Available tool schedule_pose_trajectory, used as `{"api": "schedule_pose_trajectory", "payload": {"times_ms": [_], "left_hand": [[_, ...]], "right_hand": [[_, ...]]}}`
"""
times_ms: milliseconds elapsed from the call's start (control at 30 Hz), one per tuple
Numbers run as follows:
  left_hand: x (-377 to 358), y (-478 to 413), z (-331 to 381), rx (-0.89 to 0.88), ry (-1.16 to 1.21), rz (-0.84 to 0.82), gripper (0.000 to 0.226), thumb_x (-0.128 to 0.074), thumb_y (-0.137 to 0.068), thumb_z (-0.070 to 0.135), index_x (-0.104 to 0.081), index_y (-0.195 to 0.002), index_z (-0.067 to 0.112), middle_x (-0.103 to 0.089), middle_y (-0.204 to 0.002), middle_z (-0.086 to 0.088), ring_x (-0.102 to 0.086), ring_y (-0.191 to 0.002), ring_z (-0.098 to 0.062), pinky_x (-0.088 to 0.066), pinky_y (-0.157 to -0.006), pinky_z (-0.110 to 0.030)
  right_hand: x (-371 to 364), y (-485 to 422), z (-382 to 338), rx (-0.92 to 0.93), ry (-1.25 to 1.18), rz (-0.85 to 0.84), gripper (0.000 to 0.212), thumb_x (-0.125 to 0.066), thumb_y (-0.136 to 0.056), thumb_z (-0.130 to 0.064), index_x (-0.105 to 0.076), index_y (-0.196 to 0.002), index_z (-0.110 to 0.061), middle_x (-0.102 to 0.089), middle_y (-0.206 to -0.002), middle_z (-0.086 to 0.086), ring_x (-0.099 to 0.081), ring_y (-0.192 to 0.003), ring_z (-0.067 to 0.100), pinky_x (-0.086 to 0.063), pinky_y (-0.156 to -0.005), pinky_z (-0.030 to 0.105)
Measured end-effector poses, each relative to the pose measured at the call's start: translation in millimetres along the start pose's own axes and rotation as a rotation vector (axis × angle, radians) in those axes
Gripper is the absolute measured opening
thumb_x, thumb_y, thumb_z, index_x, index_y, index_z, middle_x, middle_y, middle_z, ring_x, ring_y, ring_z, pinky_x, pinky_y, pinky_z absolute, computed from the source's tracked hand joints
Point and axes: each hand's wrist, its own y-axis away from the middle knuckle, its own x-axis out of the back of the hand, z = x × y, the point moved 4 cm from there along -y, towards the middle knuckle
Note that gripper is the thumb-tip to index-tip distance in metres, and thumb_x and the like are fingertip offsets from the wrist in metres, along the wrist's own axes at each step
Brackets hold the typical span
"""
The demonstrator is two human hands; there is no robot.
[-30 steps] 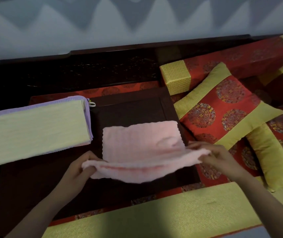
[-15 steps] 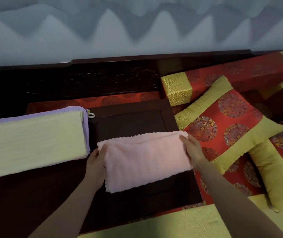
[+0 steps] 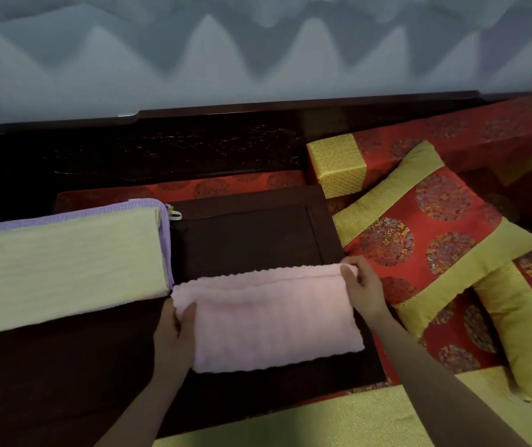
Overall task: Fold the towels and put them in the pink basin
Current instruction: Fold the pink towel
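Home sitting room, carved wooden bench (image 3: 193, 150), brocade cushions (image 3: 432, 240)

Both hands (left (image 3: 174, 330), right (image 3: 363, 287)) pinch closed, forearms converging.

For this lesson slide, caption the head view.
Both hands, left hand and right hand, grip a folded pink towel on a dark wooden tray.

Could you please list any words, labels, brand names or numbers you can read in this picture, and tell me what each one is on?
No readable text anywhere.
Small white tag by the purple towel's corner: too small to show any print.
Round medallions on the red and gold cushion: woven ornament, too blurred to tell whether they hold characters.
Pink towel, yellow towel: no label visible.
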Motion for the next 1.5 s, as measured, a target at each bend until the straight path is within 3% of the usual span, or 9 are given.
{"api": "schedule_pose_trajectory", "payload": {"times_ms": [133, 267, 333, 600, 900, 1067, 1200, 1300, 1500], "left_hand": [[5, -5, 13, -0.113, 0.040, -0.172, 0.057, -0.065, -0.084, 0.031, -0.039, -0.135, 0.024, -0.057, -0.122, 0.008, -0.057, -0.112, -0.011, -0.045, -0.089, -0.030], [6, -10, 10, -0.222, -0.118, -0.323, 0.060, -0.061, -0.079, 0.044, -0.048, -0.135, 0.025, -0.054, -0.128, 0.014, -0.049, -0.117, 0.006, -0.042, -0.100, -0.029], [4, -11, 12, -0.181, -0.122, -0.333, 0.038, -0.066, -0.082, 0.037, -0.059, -0.118, 0.026, -0.062, -0.116, 0.008, -0.057, -0.108, -0.002, -0.048, -0.094, -0.034], [7, -14, 29, -0.170, -0.086, -0.138, 0.008, -0.067, -0.085, 0.013, -0.067, -0.090, 0.019, -0.066, -0.090, 0.011, -0.060, -0.088, -0.007, -0.046, -0.076, -0.026], [4, -12, 30, -0.189, -0.091, -0.182, 0.012, -0.068, -0.083, 0.009, -0.065, -0.085, 0.021, -0.068, -0.086, 0.011, -0.061, -0.085, -0.002, -0.044, -0.077, -0.019], [3, -13, 26, -0.208, -0.109, -0.188, 0.015, -0.065, -0.087, 0.010, -0.061, -0.085, 0.024, -0.065, -0.093, 0.013, -0.059, -0.086, -0.002, -0.043, -0.072, -0.011], [1, -14, 17, -0.145, -0.104, -0.097, 0.020, -0.058, -0.091, 0.010, -0.050, -0.083, 0.027, -0.057, -0.074, -0.009, -0.055, -0.072, -0.026, -0.043, -0.066, -0.029], [-3, -12, 9, -0.059, -0.047, -0.052, 0.011, -0.055, -0.094, 0.014, -0.047, -0.095, 0.021, -0.057, -0.090, -0.009, -0.056, -0.087, -0.031, -0.046, -0.077, -0.038], [-7, -12, 9, 0.048, 0.068, -0.035, 0.052, -0.062, -0.090, 0.025, -0.036, -0.134, 0.015, -0.054, -0.128, -0.010, -0.054, -0.113, -0.027, -0.045, -0.098, -0.050]], "right_hand": [[1, 1, -9, 0.166, 0.008, -0.233, 0.053, -0.059, -0.080, -0.003, -0.058, -0.125, -0.031, -0.052, -0.112, 0.001, -0.050, -0.098, 0.005, -0.038, -0.087, 0.012], [-2, -2, -24, 0.396, 0.550, -0.275, 0.035, -0.065, -0.068, -0.020, -0.070, -0.100, -0.034, -0.051, -0.119, -0.003, -0.042, -0.107, 0.018, -0.036, -0.083, 0.038], [-10, -1, -42, 0.494, 0.476, -0.276, 0.024, -0.062, -0.076, -0.024, -0.071, -0.098, -0.025, -0.058, -0.107, -0.001, -0.052, -0.098, 0.019, -0.044, -0.079, 0.038], [-47, -3, -60, 0.219, 0.691, -0.813, 0.016, -0.073, -0.067, -0.022, -0.060, -0.074, -0.019, -0.055, -0.075, -0.005, -0.054, -0.071, 0.015, -0.047, -0.068, 0.040], [-14, 7, -68, -0.120, 0.101, -1.073, 0.028, -0.069, -0.079, 0.001, -0.059, -0.063, -0.021, -0.058, -0.070, -0.007, -0.057, -0.068, 0.008, -0.044, -0.065, 0.023], [0, -12, -62, 0.025, 0.036, -0.645, 0.021, -0.080, -0.070, -0.029, -0.067, -0.067, -0.014, -0.061, -0.068, -0.005, -0.052, -0.063, 0.006, -0.040, -0.063, 0.021], [12, -32, -37, 0.169, 0.273, -0.056, 0.049, -0.069, -0.073, -0.055, -0.066, -0.113, -0.026, -0.063, -0.099, -0.005, -0.053, -0.095, 0.017, -0.041, -0.082, 0.032], [-1, -28, -18, 0.002, 0.298, -0.110, 0.067, -0.071, -0.078, -0.048, -0.047, -0.135, -0.023, -0.052, -0.115, -0.001, -0.048, -0.108, 0.018, -0.043, -0.090, 0.034], [-16, -11, 3, -0.168, 0.393, -0.013, 0.060, -0.069, -0.077, -0.049, -0.054, -0.123, -0.013, -0.052, -0.120, 0.012, -0.048, -0.115, 0.030, -0.044, -0.094, 0.043]]}}
